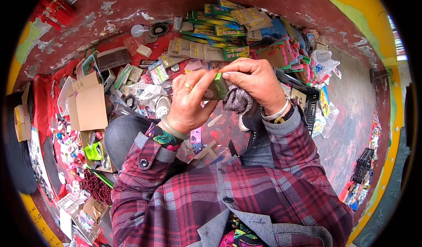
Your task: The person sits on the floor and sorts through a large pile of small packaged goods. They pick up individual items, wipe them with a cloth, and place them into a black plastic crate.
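A small green packet (218, 88) is held up between my two hands, over the gap between my knees. My left hand (190, 98) has its fingers and thumb closed on the packet's left side. At the packet's top edge, the thumb and forefinger of my right hand (257, 83) pinch together. A bunched, fuzzy grey-purple cloth (237, 100) hangs just under the right hand, against the packet's right side. It seems tucked in the lower fingers, though the grip on it is hidden. What the packet contains cannot be made out.
A heap of yellow-green flat packages (220, 27) lies ahead by the red wall. At left stands an open cardboard box (90, 102) near white baskets and scattered small goods. A black plastic crate (311, 104) sits at right, with a white plastic bag (324, 63) beyond it.
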### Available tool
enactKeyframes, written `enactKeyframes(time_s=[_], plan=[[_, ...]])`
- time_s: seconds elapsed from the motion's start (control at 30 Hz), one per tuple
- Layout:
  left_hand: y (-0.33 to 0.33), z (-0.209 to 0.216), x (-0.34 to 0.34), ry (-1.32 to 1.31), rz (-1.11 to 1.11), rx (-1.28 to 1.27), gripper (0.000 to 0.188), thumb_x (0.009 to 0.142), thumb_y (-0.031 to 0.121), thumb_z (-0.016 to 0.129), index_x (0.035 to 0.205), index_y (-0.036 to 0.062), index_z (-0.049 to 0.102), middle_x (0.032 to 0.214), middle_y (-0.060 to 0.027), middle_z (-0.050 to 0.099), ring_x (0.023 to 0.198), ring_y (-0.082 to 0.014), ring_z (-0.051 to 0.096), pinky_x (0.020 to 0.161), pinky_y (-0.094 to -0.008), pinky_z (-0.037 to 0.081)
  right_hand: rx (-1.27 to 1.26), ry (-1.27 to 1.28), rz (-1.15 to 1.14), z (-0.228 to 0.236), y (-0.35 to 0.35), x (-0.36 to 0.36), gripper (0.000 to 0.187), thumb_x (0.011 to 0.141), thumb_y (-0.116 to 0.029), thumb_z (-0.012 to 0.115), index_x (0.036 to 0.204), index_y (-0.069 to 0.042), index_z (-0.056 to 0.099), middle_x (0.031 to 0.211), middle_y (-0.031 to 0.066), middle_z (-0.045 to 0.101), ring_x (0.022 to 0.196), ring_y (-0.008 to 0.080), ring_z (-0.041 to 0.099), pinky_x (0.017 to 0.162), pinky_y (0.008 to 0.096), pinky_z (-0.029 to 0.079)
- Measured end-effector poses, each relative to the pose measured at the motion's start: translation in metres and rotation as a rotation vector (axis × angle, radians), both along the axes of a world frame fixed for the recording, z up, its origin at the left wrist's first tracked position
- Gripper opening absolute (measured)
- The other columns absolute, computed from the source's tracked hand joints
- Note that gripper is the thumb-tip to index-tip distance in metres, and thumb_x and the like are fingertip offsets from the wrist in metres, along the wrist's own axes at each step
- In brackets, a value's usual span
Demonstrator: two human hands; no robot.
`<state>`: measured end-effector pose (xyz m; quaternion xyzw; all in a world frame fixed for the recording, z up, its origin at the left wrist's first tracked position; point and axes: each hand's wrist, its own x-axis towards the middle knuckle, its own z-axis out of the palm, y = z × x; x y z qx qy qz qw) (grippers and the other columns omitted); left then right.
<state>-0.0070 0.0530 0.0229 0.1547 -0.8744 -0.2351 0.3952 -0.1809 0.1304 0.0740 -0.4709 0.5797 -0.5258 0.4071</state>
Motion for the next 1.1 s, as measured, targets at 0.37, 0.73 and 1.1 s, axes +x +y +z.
enactKeyframes(time_s=[0.37,0.73,1.1], plan=[[-0.001,0.001,0.002,-0.095,0.092,-0.067,0.064,0.058,0.007,0.07,0.119,0.0088,0.053,0.106,-0.0069,0.055,0.094,-0.0251,0.053,0.084,-0.0393,0.036,-0.16,0.494,-0.129,0.001,0.0,0.017,0.009,0.075,-0.004,0.066,0.084,-0.001,0.066,0.076,0.01,0.061,0.07,0.0217,0.06,0.062,0.0297,0.046],[0.001,0.0,0.0,-0.234,0.133,-0.205,0.064,0.058,0.007,0.071,0.119,0.0099,0.053,0.109,-0.0059,0.056,0.097,-0.0246,0.055,0.084,-0.0384,0.036,-0.104,0.844,-0.155,-0.005,0.004,0.021,0.008,0.078,-0.014,0.058,0.079,-0.006,0.062,0.077,0.0093,0.06,0.072,0.0295,0.06,0.062,0.0393,0.048],[0.002,0.0,-0.002,-0.193,0.15,-0.253,0.044,0.069,0.008,0.06,0.113,0.0078,0.056,0.102,-0.0059,0.056,0.091,-0.0213,0.054,0.082,-0.0374,0.035,-0.135,0.826,-0.159,-0.005,0.003,0.02,0.008,0.076,-0.013,0.059,0.076,-0.006,0.064,0.074,0.0088,0.06,0.071,0.0288,0.06,0.062,0.038,0.048]])
